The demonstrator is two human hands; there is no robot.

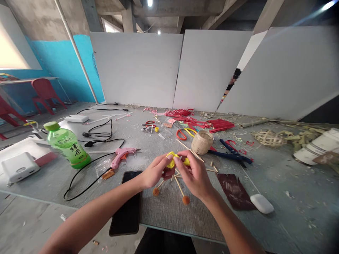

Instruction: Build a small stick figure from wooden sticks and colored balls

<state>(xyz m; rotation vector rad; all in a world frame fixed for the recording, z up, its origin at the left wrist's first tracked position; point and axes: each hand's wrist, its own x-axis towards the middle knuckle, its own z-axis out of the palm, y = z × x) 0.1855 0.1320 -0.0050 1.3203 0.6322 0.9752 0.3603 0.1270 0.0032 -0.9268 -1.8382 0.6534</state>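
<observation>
Between my two hands, over the front middle of the table, is a soft-looking yellow piece (171, 163); its exact kind is unclear. My left hand (158, 170) pinches it from the left, thumb on top. From the right, my right hand (195, 173) grips it with thumb and fingers. Below the hands are thin wooden sticks (179, 186), two of them ending in fuzzy brown balls (185, 200). My fingers partly hide where the sticks meet. A woven bamboo cup (202, 142) stands just beyond my right hand.
A pink glue gun (122, 157), its black cord, and a green bottle (69, 145) are left. A phone (127, 201) lies under my left forearm. Blue-handled pliers (230, 155), brown sheet (235, 192) and white case (262, 203) are right. Scissors (181, 134) and red strips (219, 125) lie beyond.
</observation>
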